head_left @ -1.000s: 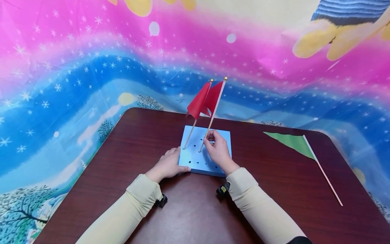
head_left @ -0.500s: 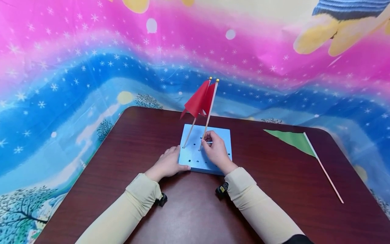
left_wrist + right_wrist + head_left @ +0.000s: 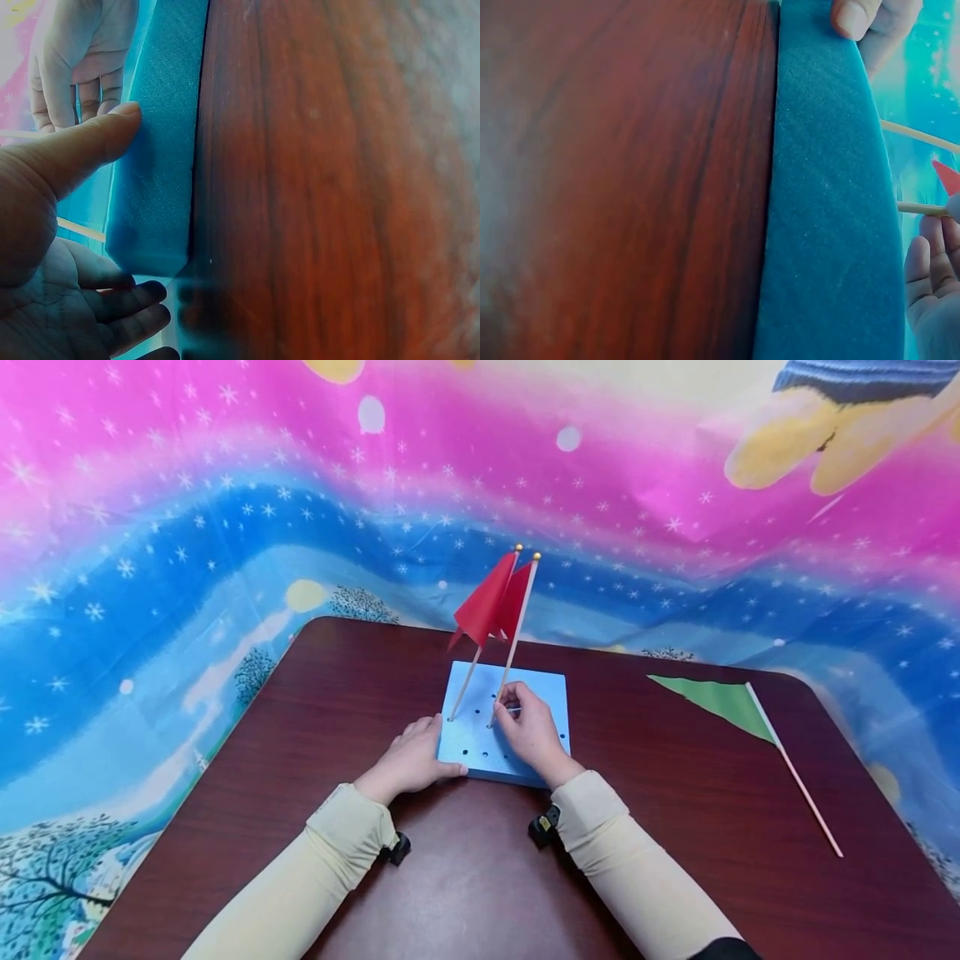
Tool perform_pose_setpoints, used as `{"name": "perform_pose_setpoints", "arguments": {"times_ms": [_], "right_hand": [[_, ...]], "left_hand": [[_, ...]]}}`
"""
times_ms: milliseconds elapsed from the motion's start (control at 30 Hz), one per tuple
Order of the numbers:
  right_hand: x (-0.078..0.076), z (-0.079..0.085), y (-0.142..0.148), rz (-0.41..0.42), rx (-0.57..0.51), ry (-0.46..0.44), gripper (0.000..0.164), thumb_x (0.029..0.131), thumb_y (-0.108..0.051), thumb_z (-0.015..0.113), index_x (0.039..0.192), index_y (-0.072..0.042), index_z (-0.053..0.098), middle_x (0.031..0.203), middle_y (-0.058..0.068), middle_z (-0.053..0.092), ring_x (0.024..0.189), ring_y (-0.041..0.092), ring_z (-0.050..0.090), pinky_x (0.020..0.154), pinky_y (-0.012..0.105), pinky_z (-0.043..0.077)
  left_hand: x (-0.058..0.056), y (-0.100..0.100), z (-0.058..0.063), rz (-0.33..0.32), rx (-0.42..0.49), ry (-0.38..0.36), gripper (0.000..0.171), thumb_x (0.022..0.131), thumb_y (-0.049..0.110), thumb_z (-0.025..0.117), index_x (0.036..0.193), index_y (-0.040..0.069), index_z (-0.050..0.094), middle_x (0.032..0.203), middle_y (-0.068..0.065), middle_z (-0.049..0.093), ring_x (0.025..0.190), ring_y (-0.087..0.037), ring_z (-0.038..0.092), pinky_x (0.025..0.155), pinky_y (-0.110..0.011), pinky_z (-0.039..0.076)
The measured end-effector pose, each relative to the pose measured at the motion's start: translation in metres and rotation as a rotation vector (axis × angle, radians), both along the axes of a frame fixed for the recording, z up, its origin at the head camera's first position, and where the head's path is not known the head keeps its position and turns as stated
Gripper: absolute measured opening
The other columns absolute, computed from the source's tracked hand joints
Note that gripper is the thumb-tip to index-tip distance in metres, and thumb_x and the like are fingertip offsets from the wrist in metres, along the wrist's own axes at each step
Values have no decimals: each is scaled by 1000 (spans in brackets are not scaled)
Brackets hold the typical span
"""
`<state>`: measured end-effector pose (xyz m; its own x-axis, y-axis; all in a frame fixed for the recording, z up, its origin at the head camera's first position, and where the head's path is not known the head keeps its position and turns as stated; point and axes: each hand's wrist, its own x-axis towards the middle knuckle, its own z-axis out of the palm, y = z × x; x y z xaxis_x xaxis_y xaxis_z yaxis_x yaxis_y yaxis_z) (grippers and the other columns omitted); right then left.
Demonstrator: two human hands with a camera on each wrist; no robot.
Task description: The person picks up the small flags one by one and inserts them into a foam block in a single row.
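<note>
A blue block with small holes (image 3: 546, 683) lies on the table; its front side face fills part of both wrist views. My left hand (image 3: 408, 760) holds the block's front left corner, thumb (image 3: 97, 142) on the front face and fingers along the left side. With thumb and fingers, my right hand (image 3: 534, 731) pinches the lower stick of a red flag (image 3: 512, 600), whose bottom end is at a hole. Left of it, another red flag (image 3: 483, 606) stands tilted in a hole near the left edge. Both sticks have gold ball tips.
On the right of the dark wooden table (image 3: 645, 827) lies a green triangular flag (image 3: 723, 706) on a pale stick. A colourful printed cloth (image 3: 225, 543) hangs behind the table's far edge.
The right-hand red flag has swung left and stands more upright, closer to the other flag. My right hand still pinches its stick, and my left hand stays at the block's corner.
</note>
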<state>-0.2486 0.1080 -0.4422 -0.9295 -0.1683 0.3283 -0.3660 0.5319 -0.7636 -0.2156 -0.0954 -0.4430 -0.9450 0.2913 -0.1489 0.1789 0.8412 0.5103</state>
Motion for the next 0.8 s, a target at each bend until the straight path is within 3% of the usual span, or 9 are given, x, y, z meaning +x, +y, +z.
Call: {"name": "perform_pose_setpoints", "arguments": {"times_ms": [167,533,800], "right_hand": [[0,2,0,5,0,6,14,96,-12,59,107,-2,58,95,5,62,90,16,60,80,35,53],[5,7,7,-17,3,-131,28,92,-11,64,117,-1,56,100,9,60,95,20,61,83,36,52],[6,10,17,-45,43,-162,32,92,-13,65,120,0,57,101,7,60,95,20,60,86,37,52]], "left_hand": [[-1,-1,1,0,13,10,102,79,49,74,150,-6,24,151,-23,31,138,-38,28,108,-54,25],[-1,-1,-4,-10,31,32,102,79,49,74,149,-7,26,149,-23,33,137,-39,29,108,-54,26],[-2,-3,-5,-11,34,34,102,79,48,75,148,-8,26,149,-24,33,137,-39,29,107,-55,26]]}}
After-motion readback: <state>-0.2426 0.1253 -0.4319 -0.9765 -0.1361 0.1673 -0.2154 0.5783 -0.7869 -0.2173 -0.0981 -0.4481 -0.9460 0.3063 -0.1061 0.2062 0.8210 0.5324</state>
